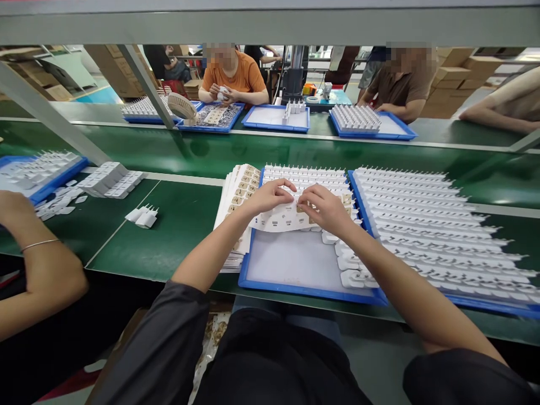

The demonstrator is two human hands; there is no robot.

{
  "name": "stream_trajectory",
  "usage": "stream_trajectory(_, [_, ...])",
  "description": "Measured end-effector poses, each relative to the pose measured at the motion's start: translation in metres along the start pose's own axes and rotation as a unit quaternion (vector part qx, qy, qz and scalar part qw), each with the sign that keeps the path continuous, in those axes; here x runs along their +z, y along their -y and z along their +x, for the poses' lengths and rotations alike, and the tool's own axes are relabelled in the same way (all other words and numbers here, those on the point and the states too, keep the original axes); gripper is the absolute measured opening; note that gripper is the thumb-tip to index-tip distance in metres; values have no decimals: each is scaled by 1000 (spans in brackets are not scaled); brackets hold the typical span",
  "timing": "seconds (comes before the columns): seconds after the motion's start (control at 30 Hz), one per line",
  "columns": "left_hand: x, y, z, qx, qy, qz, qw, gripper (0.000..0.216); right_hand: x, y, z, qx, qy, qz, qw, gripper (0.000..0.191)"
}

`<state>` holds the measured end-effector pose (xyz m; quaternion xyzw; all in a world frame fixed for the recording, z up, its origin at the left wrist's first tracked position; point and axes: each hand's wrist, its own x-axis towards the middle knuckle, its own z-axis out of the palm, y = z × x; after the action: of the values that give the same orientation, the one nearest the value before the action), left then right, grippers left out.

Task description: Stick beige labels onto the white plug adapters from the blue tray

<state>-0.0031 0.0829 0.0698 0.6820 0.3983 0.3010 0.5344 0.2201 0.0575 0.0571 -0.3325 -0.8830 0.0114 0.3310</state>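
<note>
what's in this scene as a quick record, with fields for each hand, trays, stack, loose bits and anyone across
left hand: at the pale sheet, grip unclear
right hand: at the sheet's right part, fingers bent, grip unclear
middle tray: blue rim, white plugs along far and right sides, sheet over part of it
right tray: blue rim, many rows of white plugs
stack of sheets: left of the middle tray
loose plugs: on the green table
across: person in orange, hands around something white

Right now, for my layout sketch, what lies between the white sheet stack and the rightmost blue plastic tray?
In the head view, a partly filled blue plastic tray holding white plastic plugs.
</note>
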Motion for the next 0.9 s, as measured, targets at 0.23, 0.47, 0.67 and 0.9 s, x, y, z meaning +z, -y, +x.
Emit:
stream_trajectory(0.23, [-7,-2,13,-1,26,51,998,30,-16,-1,-18,15,-20,60,998,10])
stream_trajectory(0.47, [-1,-9,4,22,66,98,993,47,-17,3,-21,62,-46,106,991,11])
stream_trajectory(0.67, [5,-9,-6,-42,121,23,991,37,-12,9,-13,127,-34,160,978,13])
stream_trajectory(0.9, [11,-4,-8,-62,106,-72,990,37,-11,12,-18,109,46,143,983,35])
